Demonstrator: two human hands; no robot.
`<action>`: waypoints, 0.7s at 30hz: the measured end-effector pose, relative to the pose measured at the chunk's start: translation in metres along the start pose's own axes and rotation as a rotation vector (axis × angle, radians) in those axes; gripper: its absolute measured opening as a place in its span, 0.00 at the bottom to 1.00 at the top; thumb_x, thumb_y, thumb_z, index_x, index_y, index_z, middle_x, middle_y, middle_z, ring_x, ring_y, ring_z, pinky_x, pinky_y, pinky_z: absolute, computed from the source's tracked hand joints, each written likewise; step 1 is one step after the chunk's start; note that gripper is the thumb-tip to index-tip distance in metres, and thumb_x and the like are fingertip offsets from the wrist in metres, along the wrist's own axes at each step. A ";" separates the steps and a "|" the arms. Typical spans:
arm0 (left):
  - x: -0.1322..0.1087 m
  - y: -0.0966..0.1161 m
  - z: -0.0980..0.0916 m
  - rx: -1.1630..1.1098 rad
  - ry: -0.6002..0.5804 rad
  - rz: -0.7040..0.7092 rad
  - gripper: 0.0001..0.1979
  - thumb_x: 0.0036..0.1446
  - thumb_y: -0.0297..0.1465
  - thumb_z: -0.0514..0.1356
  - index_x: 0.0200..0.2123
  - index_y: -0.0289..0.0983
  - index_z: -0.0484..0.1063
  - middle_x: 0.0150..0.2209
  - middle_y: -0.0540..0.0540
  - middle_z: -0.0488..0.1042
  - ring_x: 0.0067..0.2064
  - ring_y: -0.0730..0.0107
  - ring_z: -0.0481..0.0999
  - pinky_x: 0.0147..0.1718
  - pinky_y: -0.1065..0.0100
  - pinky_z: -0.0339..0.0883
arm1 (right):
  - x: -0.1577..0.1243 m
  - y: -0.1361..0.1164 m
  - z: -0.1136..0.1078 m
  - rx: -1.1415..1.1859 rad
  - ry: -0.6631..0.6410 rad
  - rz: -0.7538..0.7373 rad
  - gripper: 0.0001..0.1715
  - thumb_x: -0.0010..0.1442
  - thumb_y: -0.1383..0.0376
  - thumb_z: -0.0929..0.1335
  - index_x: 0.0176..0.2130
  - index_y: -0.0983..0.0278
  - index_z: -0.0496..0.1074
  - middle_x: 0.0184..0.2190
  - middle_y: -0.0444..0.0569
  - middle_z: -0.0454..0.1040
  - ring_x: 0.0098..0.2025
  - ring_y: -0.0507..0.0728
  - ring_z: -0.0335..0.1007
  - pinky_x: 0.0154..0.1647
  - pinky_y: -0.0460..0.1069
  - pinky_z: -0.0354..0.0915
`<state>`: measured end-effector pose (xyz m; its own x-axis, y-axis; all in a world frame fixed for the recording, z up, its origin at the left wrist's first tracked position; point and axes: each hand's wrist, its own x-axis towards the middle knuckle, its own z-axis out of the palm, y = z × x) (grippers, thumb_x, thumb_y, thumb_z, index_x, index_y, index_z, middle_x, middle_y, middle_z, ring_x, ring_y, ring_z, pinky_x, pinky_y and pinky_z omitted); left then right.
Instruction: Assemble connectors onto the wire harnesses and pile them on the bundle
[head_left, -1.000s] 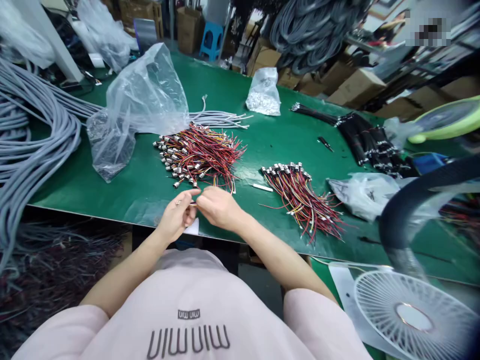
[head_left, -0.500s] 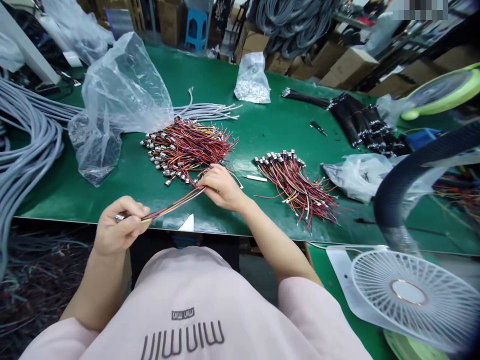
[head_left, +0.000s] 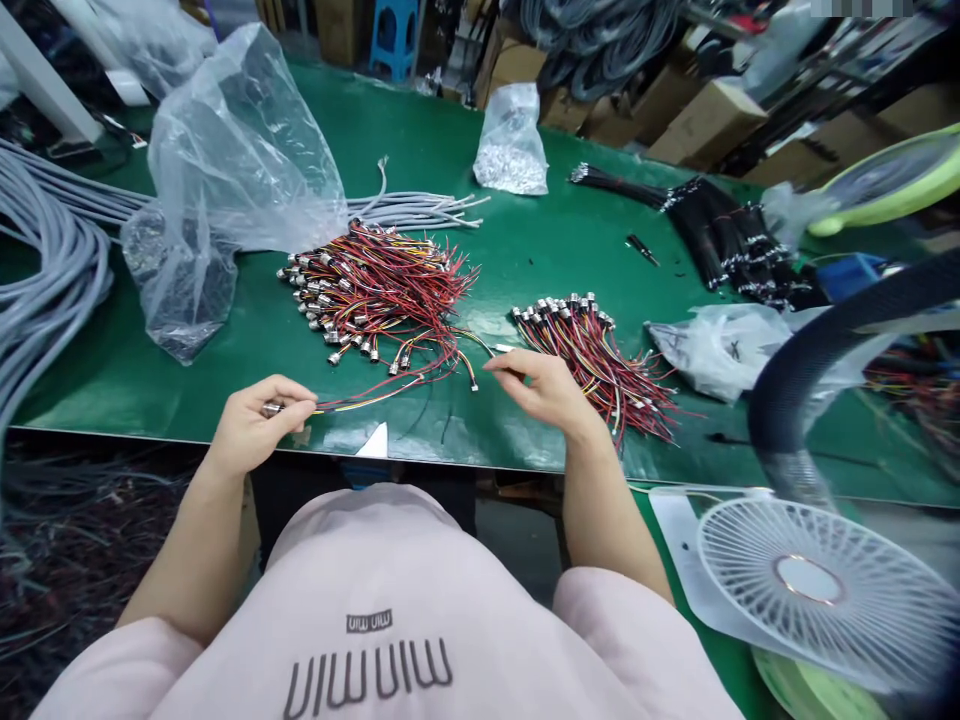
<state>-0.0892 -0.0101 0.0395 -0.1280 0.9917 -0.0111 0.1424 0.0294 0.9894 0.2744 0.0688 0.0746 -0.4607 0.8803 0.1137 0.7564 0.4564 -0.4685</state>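
My left hand (head_left: 262, 420) is closed in a pinch around a wired metal connector (head_left: 272, 409) near the table's front edge. Its red, yellow and dark wires (head_left: 367, 400) trail right across the green table. My right hand (head_left: 547, 395) is closed too, thumb and fingertips together, just left of the smaller wire bundle (head_left: 592, 360). Thin wires (head_left: 474, 345) from the pile reach close to those fingertips; whether they are gripped I cannot tell. Behind both hands lies the larger pile of wired connectors (head_left: 382, 285), metal ends to the left.
A clear plastic bag (head_left: 240, 150) stands behind the pile, beside grey cables (head_left: 52, 240). Another bag (head_left: 514, 145) holds small pale pieces. Black cable bundles (head_left: 712, 235) lie at the back right. A dark flexible hose (head_left: 795, 370) and a white fan (head_left: 810, 590) stand at right.
My right hand has moved right, away from the held wires, which now lie lower and more spread out. The left hand has shifted slightly right and up with the connector.
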 end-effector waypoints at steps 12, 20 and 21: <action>0.018 -0.017 0.003 0.416 -0.199 0.172 0.11 0.52 0.41 0.64 0.29 0.40 0.80 0.31 0.44 0.79 0.33 0.63 0.76 0.34 0.68 0.67 | 0.083 -0.016 0.045 -0.294 -0.111 -0.157 0.18 0.65 0.67 0.60 0.46 0.64 0.77 0.43 0.56 0.73 0.45 0.61 0.63 0.47 0.54 0.58; 0.023 -0.027 0.005 0.558 -0.169 0.352 0.10 0.57 0.40 0.62 0.30 0.41 0.80 0.31 0.44 0.79 0.35 0.61 0.72 0.37 0.64 0.62 | 0.097 -0.029 0.055 -0.574 -0.179 -0.187 0.18 0.64 0.69 0.59 0.44 0.65 0.76 0.45 0.61 0.69 0.48 0.65 0.60 0.45 0.56 0.54; 0.026 -0.028 0.004 0.603 -0.150 0.383 0.10 0.57 0.40 0.62 0.30 0.42 0.80 0.31 0.44 0.79 0.36 0.60 0.71 0.39 0.63 0.62 | 0.095 -0.028 0.053 -0.583 -0.179 -0.202 0.17 0.64 0.69 0.59 0.42 0.66 0.76 0.45 0.61 0.69 0.48 0.65 0.60 0.45 0.56 0.54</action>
<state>-0.0921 0.0151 0.0107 0.1691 0.9515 0.2568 0.6718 -0.3020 0.6764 0.1844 0.1330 0.0519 -0.6527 0.7573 -0.0216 0.7518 0.6509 0.1056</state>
